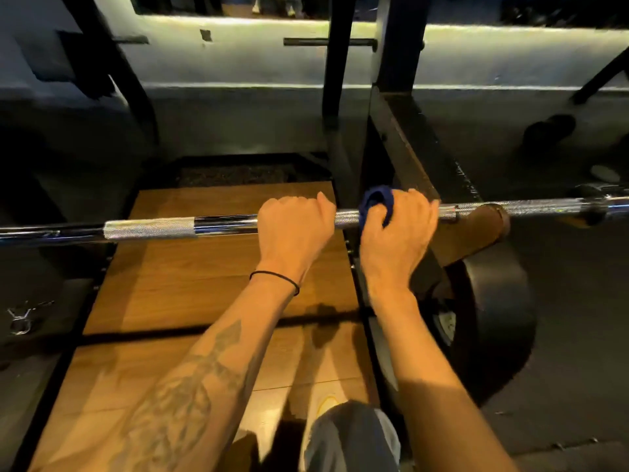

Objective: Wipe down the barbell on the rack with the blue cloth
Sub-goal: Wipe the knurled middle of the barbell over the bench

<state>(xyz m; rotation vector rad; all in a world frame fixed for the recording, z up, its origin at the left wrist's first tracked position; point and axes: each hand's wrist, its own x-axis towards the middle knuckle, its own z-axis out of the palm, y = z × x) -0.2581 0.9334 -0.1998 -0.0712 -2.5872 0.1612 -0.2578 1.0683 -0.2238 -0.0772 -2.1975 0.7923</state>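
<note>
A chrome barbell [149, 228] with knurled bands runs across the view at mid height, resting on the rack. My left hand [294, 226] grips the bar's smooth middle with fingers curled over it. Just to its right, my right hand [398, 226] holds the blue cloth [374, 202] wrapped round the bar, close to the black rack upright [418, 155]. Only a bunched part of the cloth shows above my fingers.
A wooden platform [190, 284] lies below the bar. A black weight plate [493, 321] stands at the right, under a brown roller [476, 233] on the rack. Dark rack posts [337, 80] rise behind, before a pale wall. A spring collar [20, 321] lies at left.
</note>
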